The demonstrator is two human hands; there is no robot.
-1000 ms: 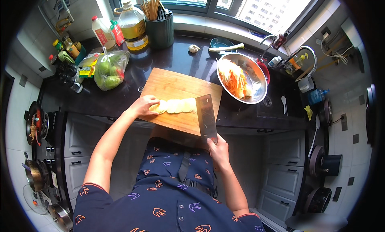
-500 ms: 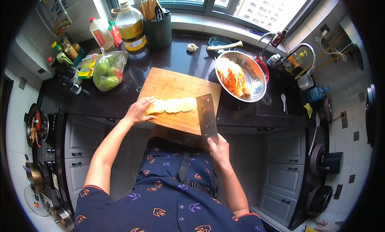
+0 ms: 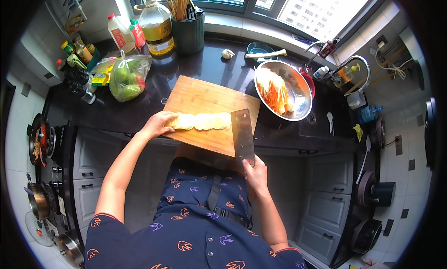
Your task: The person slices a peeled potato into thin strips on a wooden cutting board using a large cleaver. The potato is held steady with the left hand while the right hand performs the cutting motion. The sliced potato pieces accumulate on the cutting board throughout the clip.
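Observation:
A row of thin, pale yellow slices, likely potato point(image 3: 205, 121), lies overlapping across the wooden cutting board point(image 3: 209, 92). At the row's left end, my left hand point(image 3: 157, 124) rests on the board's edge, thumb and fingers apart around the last slices. My right hand point(image 3: 255, 172) grips the handle of a cleaver point(image 3: 242, 134). Its broad blade lies over the board's right side, with its far part beside the row's right end. The handle is mostly hidden in my fingers.
Right of the board stands a steel bowl point(image 3: 302, 90) of orange and pale shreds. A garlic bulb point(image 3: 227, 54) and a light-handled peeler or knife point(image 3: 265, 54) lie behind. At left are a bag of green produce point(image 3: 128, 80), an oil jug point(image 3: 157, 29) and a chopstick holder point(image 3: 188, 34).
My left hand has drawn slightly left, its fingers now covering less of the slices. The cleaver stays at the row's right end. The whole view has shifted a little.

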